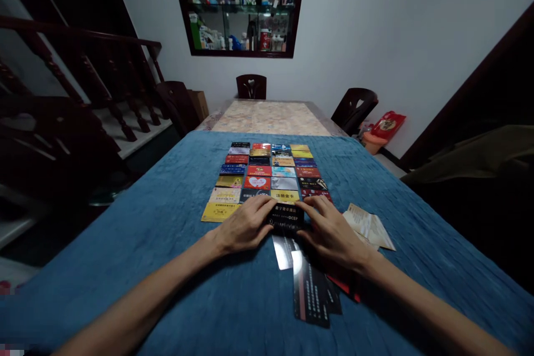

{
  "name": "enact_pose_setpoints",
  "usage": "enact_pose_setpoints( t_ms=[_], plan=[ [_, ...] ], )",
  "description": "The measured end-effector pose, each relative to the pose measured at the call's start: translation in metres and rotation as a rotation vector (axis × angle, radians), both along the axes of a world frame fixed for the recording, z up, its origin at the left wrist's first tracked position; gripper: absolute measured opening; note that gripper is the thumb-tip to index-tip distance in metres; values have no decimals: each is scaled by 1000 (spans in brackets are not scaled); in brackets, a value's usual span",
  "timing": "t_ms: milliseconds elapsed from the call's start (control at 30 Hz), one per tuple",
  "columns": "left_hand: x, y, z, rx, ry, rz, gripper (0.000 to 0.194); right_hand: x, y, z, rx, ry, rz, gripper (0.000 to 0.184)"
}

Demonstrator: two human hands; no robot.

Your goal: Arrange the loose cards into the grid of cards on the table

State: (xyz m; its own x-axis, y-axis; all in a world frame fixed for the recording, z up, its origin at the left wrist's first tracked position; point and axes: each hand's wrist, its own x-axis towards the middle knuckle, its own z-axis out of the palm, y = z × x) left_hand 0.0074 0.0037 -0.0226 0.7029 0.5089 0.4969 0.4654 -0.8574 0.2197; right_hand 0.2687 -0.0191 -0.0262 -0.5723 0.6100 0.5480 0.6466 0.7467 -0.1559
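Observation:
Several rows of coloured cards [267,172] lie in a grid on a blue cloth [167,245]. At the grid's near edge sits a black card [286,217] with light lettering. My left hand [244,226] rests at its left side, fingertips touching its edge. My right hand [331,231] lies at its right side, fingers stretched onto the card. Both hands lie fairly flat with fingers extended. Just below the hands a loose pile of dark and silvery cards [308,283] is spread on the cloth.
A few pale cards [369,226] lie right of my right hand. Beyond the cloth the table top [271,117] shows a marbled pattern, with dark chairs [251,86] around it. A stair railing [83,67] runs on the left and a wall cabinet [240,5] hangs at the back.

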Motion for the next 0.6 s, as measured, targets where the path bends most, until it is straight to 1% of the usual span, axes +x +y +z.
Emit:
enact_pose_setpoints(
  t_ms=[100, 233, 367, 500, 600],
  plan=[
    [-1, 8, 4, -18, -5, 14, 59, -3, 11, 5, 12, 4, 4, 58],
    [-5, 22, 8, -2, -5, 53, 58, -9, 30, 10, 43, -5, -3, 58],
    [-11, 40, 11, 2, 4, 104, 57, -18, 54, 15, 94, -31, 5, 56],
    [-19, 60, 14, -18, -9, 121, 58, -29, 80, 19, 65, -59, 21, 55],
    [-26, 75, 16, -11, 7, 147, 57, -37, 100, 20, 73, -76, 17, 51]
  ],
)
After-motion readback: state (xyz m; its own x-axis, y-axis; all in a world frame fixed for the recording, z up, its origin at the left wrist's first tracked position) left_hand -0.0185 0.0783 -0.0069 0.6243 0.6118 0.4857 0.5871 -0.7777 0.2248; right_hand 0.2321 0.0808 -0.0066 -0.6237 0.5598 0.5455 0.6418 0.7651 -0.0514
